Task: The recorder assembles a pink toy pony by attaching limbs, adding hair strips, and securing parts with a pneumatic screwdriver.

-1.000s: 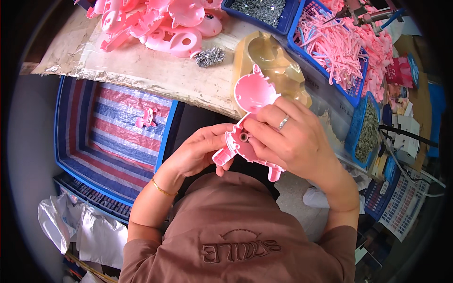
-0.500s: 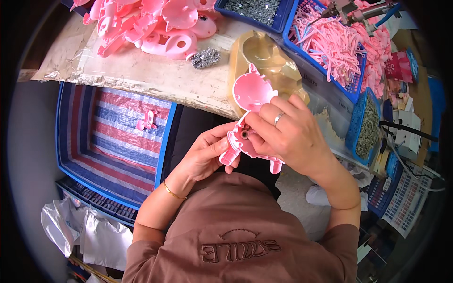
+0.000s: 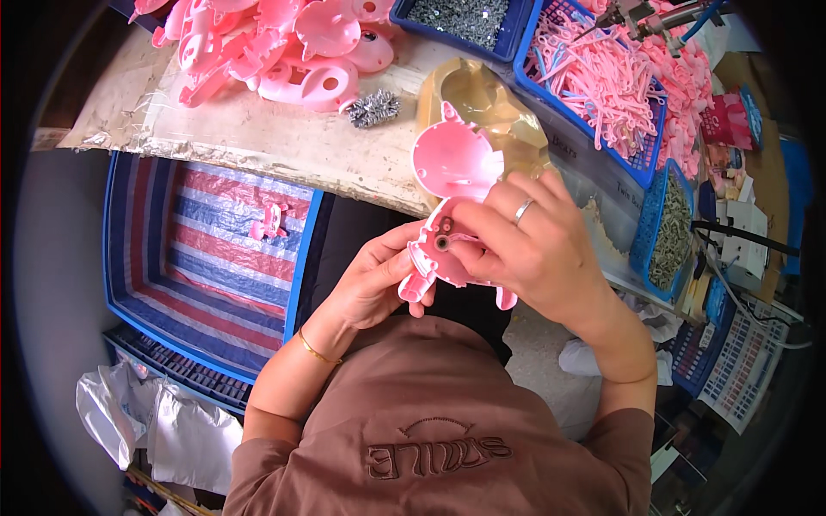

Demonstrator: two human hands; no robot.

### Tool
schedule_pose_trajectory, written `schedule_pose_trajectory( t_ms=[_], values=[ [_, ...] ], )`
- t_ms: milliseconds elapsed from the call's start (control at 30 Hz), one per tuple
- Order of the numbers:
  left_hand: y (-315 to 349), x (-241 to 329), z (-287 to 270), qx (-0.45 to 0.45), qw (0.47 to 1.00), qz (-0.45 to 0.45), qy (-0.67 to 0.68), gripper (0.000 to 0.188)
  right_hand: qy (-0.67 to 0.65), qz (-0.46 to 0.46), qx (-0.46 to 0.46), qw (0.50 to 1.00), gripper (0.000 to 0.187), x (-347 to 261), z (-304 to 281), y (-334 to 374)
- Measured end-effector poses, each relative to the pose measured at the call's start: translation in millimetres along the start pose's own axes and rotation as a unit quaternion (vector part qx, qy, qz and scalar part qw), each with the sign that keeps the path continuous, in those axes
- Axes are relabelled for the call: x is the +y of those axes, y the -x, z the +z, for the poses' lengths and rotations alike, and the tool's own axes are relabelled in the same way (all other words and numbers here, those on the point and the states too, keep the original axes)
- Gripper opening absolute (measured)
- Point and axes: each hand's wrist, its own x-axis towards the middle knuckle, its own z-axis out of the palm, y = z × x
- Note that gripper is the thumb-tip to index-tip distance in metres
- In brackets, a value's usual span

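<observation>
Hands (image 3: 447, 267) on pink toy shell (image 3: 452, 185) (glossy plastic)

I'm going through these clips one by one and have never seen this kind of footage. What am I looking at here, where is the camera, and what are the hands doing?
The camera is worn on a person's head and looks down through a fisheye lens, so straight edges bend near the rim. Both forearms come in from below. The left hand and the right hand together hold a pink plastic toy shell in front of the chest. On the workbench lie a pile of pink shells, a tan mould-like holder and blue bins, one with thin pink parts. To the left sits a blue crate with a striped liner.
</observation>
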Motion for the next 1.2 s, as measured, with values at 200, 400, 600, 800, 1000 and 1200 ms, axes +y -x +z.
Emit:
schedule_pose_trajectory(
  t_ms=[200,400,600,800,1000,1200],
  values=[
    [-3.1,-5.1,4.0,0.021,0.999,0.037,-0.003,0.054,-0.029,0.042,0.035,0.998,0.019,-6.7,4.1,4.4],
    [-3.3,-8.9,3.0,-0.006,0.999,0.029,0.017,0.06,-0.097,0.101,0.05,0.989,0.019,-12.8,6.8,6.2],
    [-5.6,-1.7,15.6,0.014,0.999,0.04,0.006,0.061,-0.144,0.154,0.054,0.976,0.021,-16.5,7.1,3.9],
    [-15.1,-16.0,-3.1,0.051,0.981,0.133,-0.135,0.064,-0.206,0.203,0.085,0.954,0.021,-17.0,25.4,9.7],
    [-18.4,-16.0,-4.9,0.046,0.96,0.134,-0.24,0.06,-0.205,0.179,0.038,0.962,0.021,-9.8,23.9,15.4],
    [-15.2,-13.0,2.1,0.032,0.964,0.138,-0.226,0.06,-0.173,0.116,0.041,0.977,0.025,-5.7,10.8,7.9]
  ],
)
